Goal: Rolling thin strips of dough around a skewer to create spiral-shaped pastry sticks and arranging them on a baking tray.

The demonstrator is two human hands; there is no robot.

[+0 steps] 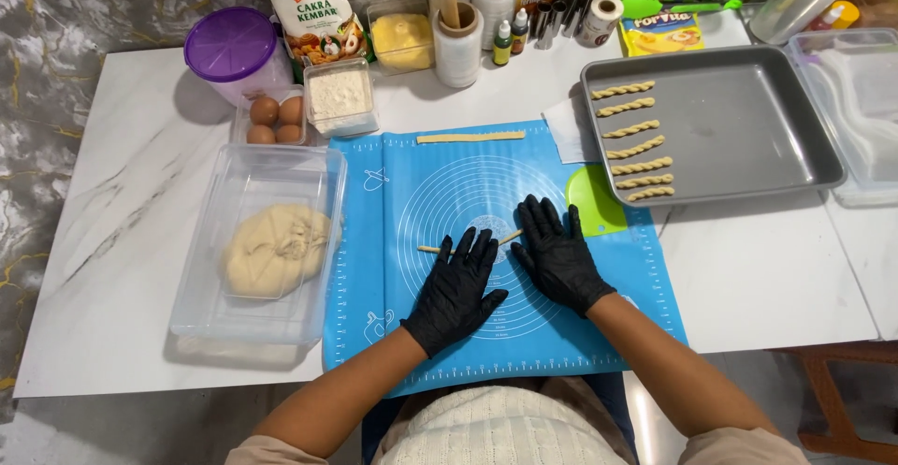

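Note:
Both my hands wear black gloves and lie flat, fingers spread, on a blue silicone baking mat (580, 334). Under the fingers of my left hand (456, 287) and my right hand (557, 254) runs a thin rope of pale dough (432, 249); its middle is hidden by the fingers. A second, longer dough strip (470, 137) lies at the mat's far edge. A grey metal baking tray (748, 128) to the right holds several twisted dough sticks (636, 147) in a column.
A clear plastic tub (253, 325) with a dough lump (275, 250) stands left of the mat. A green scraper (595, 205) lies by my right hand. Eggs (276, 119), a flour container (340, 97), a flour bag, a purple-lidded tub, rolls and bottles line the back.

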